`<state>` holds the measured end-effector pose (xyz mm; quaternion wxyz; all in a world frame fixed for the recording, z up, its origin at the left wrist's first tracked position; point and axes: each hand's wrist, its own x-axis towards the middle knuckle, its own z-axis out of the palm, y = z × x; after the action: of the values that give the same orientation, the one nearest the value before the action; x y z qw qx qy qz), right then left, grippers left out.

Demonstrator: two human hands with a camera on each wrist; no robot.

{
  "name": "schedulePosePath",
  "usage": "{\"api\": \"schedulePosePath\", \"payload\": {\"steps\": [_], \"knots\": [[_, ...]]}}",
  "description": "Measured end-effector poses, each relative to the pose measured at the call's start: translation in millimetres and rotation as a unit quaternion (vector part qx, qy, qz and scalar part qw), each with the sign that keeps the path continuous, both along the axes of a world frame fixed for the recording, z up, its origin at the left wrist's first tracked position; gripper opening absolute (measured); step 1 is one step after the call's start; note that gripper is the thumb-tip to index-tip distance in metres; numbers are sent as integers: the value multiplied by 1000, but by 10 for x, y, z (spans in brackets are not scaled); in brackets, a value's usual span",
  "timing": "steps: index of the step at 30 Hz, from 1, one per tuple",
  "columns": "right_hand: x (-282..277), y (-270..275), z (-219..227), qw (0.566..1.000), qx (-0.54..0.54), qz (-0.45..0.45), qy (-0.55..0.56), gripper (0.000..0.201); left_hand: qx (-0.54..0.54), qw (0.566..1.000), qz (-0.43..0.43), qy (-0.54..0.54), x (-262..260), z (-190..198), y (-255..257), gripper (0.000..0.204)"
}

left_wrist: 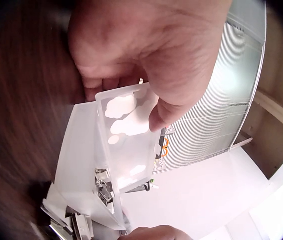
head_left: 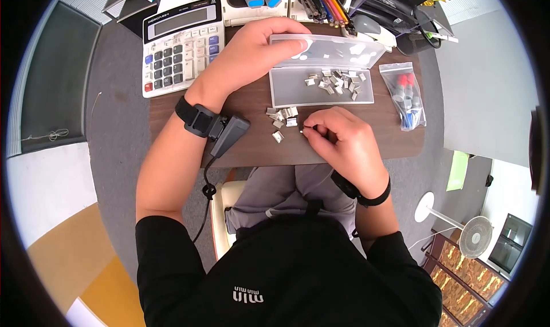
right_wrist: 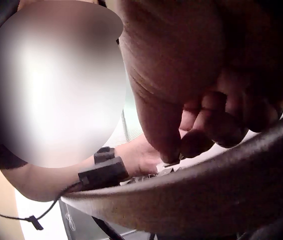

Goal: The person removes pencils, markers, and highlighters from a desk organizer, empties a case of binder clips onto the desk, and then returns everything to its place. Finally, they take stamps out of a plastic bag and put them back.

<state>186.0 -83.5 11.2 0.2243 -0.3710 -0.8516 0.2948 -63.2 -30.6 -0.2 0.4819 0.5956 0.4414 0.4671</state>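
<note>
The box is smooth, translucent plastic. In front of and inside it lie shiny metal clips; beneath it the bench looks like grained wood. Right of it, the bag is glossy, clear plastic.

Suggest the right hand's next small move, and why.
Probably lift what looks like a metal clip into the box: the right hand pinches it beside the loose clips, similar clips lie inside, and the left hand holds the lid raised.
</note>
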Motion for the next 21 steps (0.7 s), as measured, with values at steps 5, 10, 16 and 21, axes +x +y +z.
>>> {"api": "schedulePosePath", "payload": {"steps": [5, 10, 16, 21], "knots": [[-85, 18, 102, 978, -55, -118, 161, 13, 12, 1000, -9, -2, -13, -26, 16, 28], [-118, 5, -99, 997, 49, 26, 58, 24, 6, 1000, -8, 4, -1, 16, 8, 27], [-154, -18, -26, 995, 93, 22, 11, 22, 8, 1000, -7, 16, -14, 14, 8, 27], [-1, -28, -34, 997, 74, 13, 21, 20, 4, 1000, -7, 4, -17, 10, -3, 28]]}}
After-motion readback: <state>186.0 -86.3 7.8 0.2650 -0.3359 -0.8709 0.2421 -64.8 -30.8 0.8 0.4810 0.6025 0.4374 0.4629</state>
